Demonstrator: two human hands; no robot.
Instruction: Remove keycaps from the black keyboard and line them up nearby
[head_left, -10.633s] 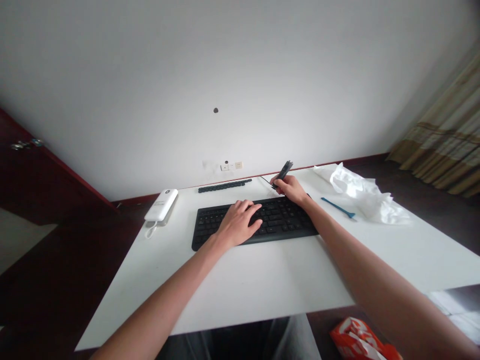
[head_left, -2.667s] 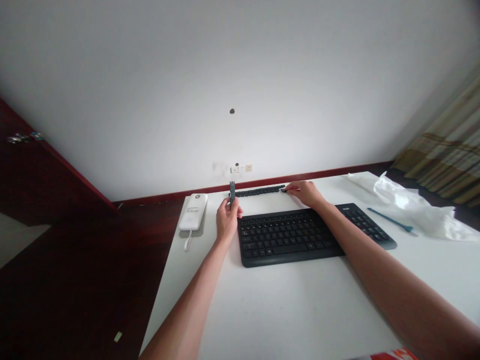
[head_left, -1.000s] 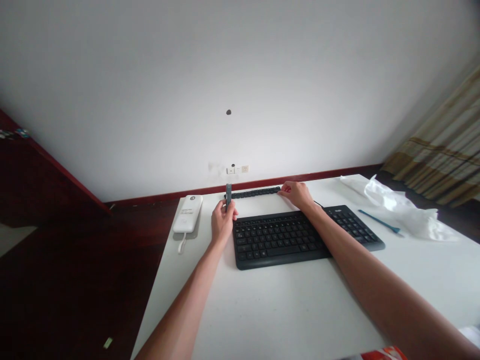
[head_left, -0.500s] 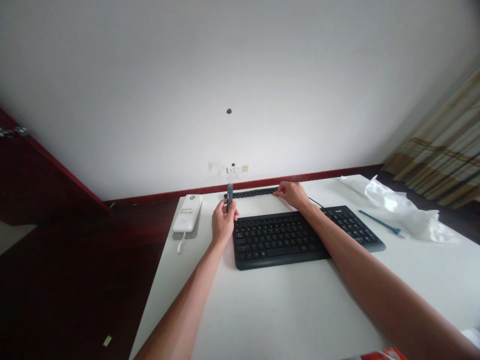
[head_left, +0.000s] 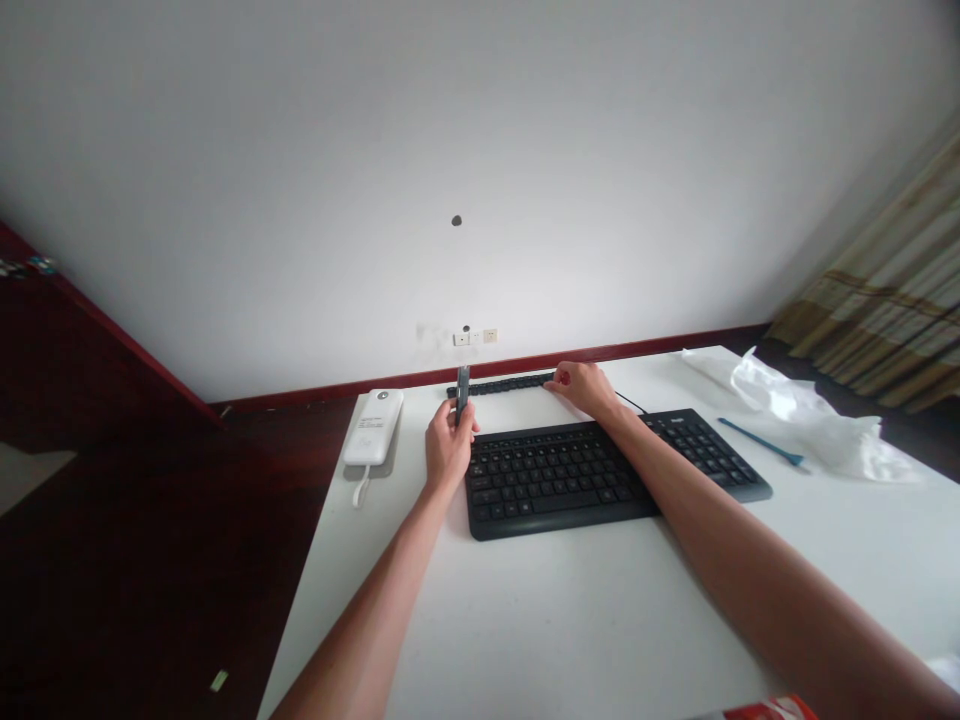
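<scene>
A black keyboard lies on the white table. My left hand is at the keyboard's far left corner and grips a small dark tool held upright. My right hand reaches past the keyboard's far edge, its fingers pinched at the right end of a row of loose black keycaps lined up along the table's back edge. I cannot tell whether the fingers hold a keycap.
A white power bank with a short cable lies left of the keyboard. A blue stick tool and a crumpled white plastic bag sit at the right. The wall stands just behind the table; a curtain hangs far right.
Over the last second my right hand slid slightly left along the keycap row. My left hand kept the dark tool upright, nearly still. Ten seconds ago the right hand held the tool.
</scene>
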